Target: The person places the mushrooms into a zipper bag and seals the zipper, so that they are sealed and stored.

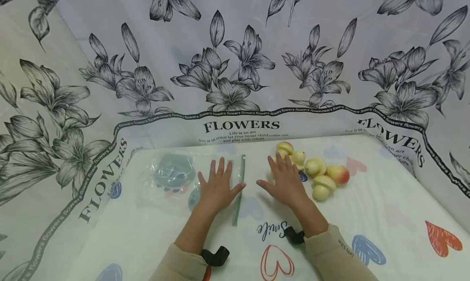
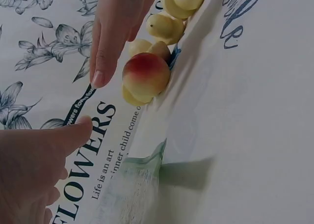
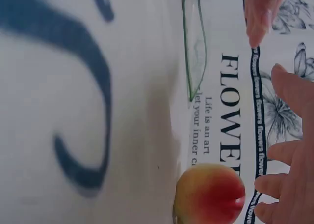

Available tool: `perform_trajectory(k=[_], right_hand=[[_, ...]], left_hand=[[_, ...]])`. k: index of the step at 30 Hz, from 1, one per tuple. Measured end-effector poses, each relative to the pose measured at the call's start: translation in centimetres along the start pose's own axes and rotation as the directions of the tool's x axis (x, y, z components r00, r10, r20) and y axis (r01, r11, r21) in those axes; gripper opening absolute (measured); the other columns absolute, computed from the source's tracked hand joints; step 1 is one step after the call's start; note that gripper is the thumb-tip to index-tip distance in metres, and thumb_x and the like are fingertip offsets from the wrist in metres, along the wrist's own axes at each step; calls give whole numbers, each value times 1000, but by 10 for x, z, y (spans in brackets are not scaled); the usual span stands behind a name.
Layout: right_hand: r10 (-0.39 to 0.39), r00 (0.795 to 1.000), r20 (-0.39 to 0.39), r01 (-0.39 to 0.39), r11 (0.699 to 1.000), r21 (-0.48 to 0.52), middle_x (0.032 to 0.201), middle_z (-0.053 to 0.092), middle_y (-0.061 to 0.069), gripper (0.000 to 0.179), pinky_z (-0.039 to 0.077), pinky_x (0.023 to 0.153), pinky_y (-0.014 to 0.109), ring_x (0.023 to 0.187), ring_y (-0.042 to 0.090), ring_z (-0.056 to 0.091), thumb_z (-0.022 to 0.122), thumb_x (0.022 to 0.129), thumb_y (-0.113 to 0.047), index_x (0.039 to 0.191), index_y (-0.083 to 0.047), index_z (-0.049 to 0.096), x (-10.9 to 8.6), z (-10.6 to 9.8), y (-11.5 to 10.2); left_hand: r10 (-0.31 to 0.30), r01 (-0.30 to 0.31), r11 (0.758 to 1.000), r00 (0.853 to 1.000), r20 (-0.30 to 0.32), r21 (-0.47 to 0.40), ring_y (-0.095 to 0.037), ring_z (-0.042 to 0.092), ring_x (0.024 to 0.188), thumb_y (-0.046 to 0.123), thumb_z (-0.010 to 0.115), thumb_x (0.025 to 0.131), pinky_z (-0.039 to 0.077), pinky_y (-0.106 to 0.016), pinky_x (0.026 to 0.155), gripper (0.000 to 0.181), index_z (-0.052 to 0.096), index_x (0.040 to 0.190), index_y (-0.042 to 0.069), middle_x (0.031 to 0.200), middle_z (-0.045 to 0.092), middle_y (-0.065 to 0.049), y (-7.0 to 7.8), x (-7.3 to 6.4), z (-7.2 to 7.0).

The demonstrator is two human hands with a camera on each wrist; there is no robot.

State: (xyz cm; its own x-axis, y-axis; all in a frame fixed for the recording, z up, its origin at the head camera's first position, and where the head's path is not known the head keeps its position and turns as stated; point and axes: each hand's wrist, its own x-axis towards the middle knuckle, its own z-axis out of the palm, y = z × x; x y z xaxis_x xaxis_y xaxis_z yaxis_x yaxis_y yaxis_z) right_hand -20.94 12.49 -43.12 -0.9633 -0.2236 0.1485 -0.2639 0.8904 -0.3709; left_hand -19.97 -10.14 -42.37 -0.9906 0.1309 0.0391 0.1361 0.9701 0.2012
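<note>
A clear plastic bag showing a blue-green spotted shape (image 1: 174, 171) lay flat for the most part, to the left of the left hand's fingers and partly beneath them. The left hand (image 1: 216, 193) had its fingers spread and thumb out, pinching nothing; whether it touched the bag I could not tell. Just right of its thumb ran the bag's green edge strip (image 1: 238, 195), its mouth gaping in the right wrist view. The right hand (image 1: 285, 185), too, had fingers spread, thumb toward the left one, and gripped nothing. Beyond and to the right of its fingers clustered glossy yellow rounded fruit-like pieces (image 1: 316, 167), one at the far right blushed red. A solid red printed heart (image 1: 443, 239) showed well right of those fingers, on the white tablecloth (image 1: 400, 191).
</note>
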Motion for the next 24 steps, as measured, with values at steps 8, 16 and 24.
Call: perform_trajectory(k=[8,16,24], right_hand=[[-34,999,28,32,998,58,164,15,14,88,11,121,60,151,40,5,56,90,-64,156,-14,27,-4,4,-10],[-77,995,64,64,979,192,164,19,13,84,20,118,62,152,36,9,60,91,-56,156,-13,28,-5,1,-16],[-75,996,58,57,962,268,163,22,9,79,24,117,60,153,31,10,63,92,-50,155,-15,30,-7,-2,-24]], left_hand=[[14,-13,998,1000,18,-68,-33,3,153,68,52,90,10,-74,113,87,24,157,20,166,11,-8,0,-4,3],[11,14,987,988,155,-160,-37,10,152,63,59,88,12,-70,115,89,27,156,14,164,16,-15,-4,2,15],[55,-22,984,981,188,-177,-38,17,150,52,69,87,16,-69,115,90,30,153,5,162,23,-17,-11,2,25]])
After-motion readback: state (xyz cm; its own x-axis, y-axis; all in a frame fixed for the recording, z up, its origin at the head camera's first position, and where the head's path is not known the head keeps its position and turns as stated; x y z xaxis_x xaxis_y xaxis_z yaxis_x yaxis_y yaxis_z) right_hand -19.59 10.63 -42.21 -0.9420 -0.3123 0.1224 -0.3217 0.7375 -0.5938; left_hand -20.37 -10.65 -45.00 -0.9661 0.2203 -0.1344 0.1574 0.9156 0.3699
